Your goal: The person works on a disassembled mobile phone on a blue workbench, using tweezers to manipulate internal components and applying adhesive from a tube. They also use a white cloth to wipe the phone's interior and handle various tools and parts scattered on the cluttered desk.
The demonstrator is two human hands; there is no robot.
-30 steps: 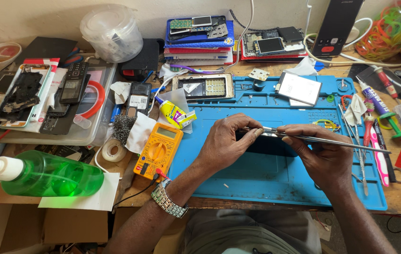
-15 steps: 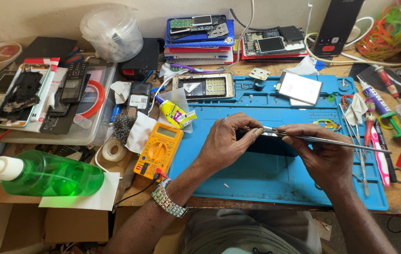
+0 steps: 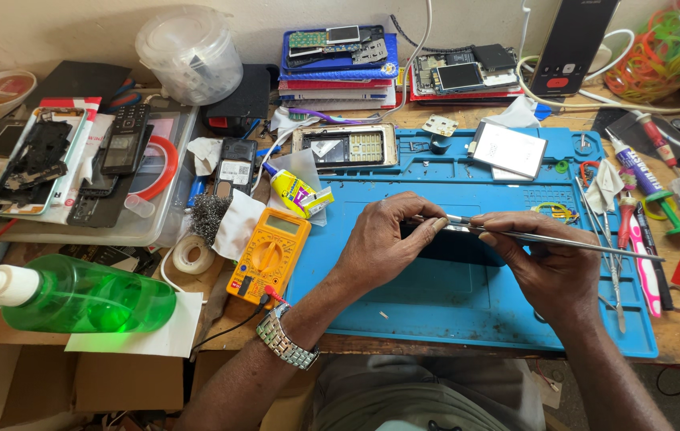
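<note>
Nothing moved, right hand (image 3: 551,267) holds tweezers (image 3: 563,239)

Matt rubber, bright metal and worn wood on a cluttered counter.

The blue work mat (image 3: 468,319) looks like matt, slightly dusty rubber; the counter (image 3: 679,339) beneath it is scuffed bare wood. The tweezers (image 3: 563,241) in the right hand (image 3: 551,267) are thin polished metal, and the dark slab (image 3: 456,243) steadied by the left hand (image 3: 384,239) has a smooth, glossy face. The wristwatch (image 3: 286,339) is shiny linked steel. The multimeter (image 3: 270,255) has a matt orange plastic shell. The green bottle (image 3: 88,295) is clear glossy plastic, lying on white paper (image 3: 156,339). The steel wool (image 3: 211,217) is rough and wiry.
</note>
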